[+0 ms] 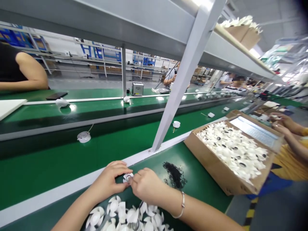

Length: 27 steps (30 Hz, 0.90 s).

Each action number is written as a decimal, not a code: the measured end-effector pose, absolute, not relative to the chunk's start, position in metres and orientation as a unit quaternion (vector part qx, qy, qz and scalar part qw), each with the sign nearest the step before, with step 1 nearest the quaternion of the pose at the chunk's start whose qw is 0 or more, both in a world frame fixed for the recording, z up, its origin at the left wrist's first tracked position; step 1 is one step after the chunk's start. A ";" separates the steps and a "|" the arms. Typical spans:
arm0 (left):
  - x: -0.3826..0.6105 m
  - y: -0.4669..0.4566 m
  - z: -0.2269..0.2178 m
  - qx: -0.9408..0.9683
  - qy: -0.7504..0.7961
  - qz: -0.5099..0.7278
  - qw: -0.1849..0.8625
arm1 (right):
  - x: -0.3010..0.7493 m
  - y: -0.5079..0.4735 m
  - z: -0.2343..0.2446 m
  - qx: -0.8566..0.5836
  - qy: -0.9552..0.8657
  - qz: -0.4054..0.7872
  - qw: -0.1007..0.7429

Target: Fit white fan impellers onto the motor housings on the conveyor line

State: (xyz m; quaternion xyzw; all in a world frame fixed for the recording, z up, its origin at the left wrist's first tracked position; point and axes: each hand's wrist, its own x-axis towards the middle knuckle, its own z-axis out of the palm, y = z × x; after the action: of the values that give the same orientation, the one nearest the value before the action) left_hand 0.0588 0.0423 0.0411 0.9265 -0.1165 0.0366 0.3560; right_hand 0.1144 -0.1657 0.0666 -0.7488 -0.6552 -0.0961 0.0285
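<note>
The left hand (pixel 108 180) and right hand (pixel 147 186) meet low over a green belt (pixel 43 183), both closed, their fingers pinching a small white part (pixel 127 177) with a metal ring at its centre. The fingers hide much of it, so its full shape cannot be told. A thin bracelet (pixel 182 205) circles the right wrist.

Directly below the hands lies a heap of white finned parts (pixel 127 216), and just to their right sits a pile of black granules (pixel 174 175). Further right stands an open cardboard box (pixel 207 157) packed with more white finned pieces (pixel 231 149), many with dark centres.

A white rail (pixel 96 175) runs along the belt's far edge, and a white post (pixel 185 77) rises from it. Beyond, a second green belt (pixel 120 141) carries round white units, one (pixel 84 137) trailing a thin wire.

Past the box, a co-worker's hands (pixel 280 123) work near its far edge, above a yellow top (pixel 288 163). Across the line are a silver machine (pixel 138 89), a black phone (pixel 56 95) and a person in a black top (pixel 21 69)
</note>
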 end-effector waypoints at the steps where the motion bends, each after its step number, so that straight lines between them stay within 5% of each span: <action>1: 0.059 0.043 0.040 0.928 -0.114 0.032 0.352 | 0.118 -0.174 0.068 -0.755 -0.643 -0.117 0.055; 5: 0.059 0.044 0.040 0.931 -0.111 0.013 0.347 | 0.163 -0.222 0.085 -0.871 -0.409 -0.227 0.150; 10: 0.060 0.043 0.043 0.929 -0.106 0.010 0.355 | 0.286 -0.268 0.098 -0.935 -0.191 -0.258 0.151; 20: 0.056 0.041 0.055 0.918 -0.112 0.022 0.381 | 0.389 -0.256 0.068 -0.957 -0.236 -0.120 0.119; 27: 0.050 0.043 0.061 0.918 -0.119 0.017 0.378 | 0.310 -0.274 0.076 -0.932 -0.134 -0.283 0.182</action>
State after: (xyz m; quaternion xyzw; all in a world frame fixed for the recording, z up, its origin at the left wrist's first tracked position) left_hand 0.0500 0.0430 0.0607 0.9181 -0.1186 0.0166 0.3778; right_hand 0.3103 -0.2736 0.0764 -0.9321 -0.1340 -0.2834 0.1816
